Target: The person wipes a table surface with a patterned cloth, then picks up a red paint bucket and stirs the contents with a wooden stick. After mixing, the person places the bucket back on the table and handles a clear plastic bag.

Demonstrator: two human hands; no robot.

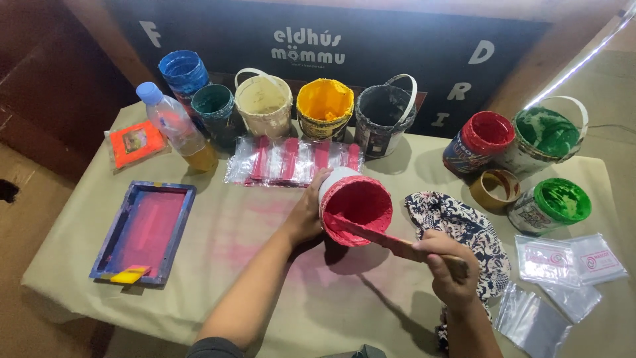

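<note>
I see a table (218, 265) under a tan cloth, pink-stained at its middle. At its left lies a framed screen (146, 232), pink inside, with a small yellow scraper (130, 274) on its near edge. Along the far edge stands a row of paint pots: blue (183, 71), teal (214, 104), cream (264, 103), yellow (324, 106) and black (385, 113). On the right stand a red one (482, 140) and two green ones (546, 139) (553, 204), with a tape roll (495, 189) between them.

My left hand (306, 213) is wrapped around the side of a red pot (352, 205), fingers clamped on it, tilting its mouth toward me just above mid-table. My right hand (447, 265) has its fingers closed on a stick (397, 244), whose far end reaches inside the red pot. A patterned rag (464, 225) lies under that hand.

Behind the pot lies a strip of clear sleeves (291, 161) with pink inside. Far left stand a bottle (175, 126) and an orange packet (136, 142). Near right lie small clear bags (563, 265).
</note>
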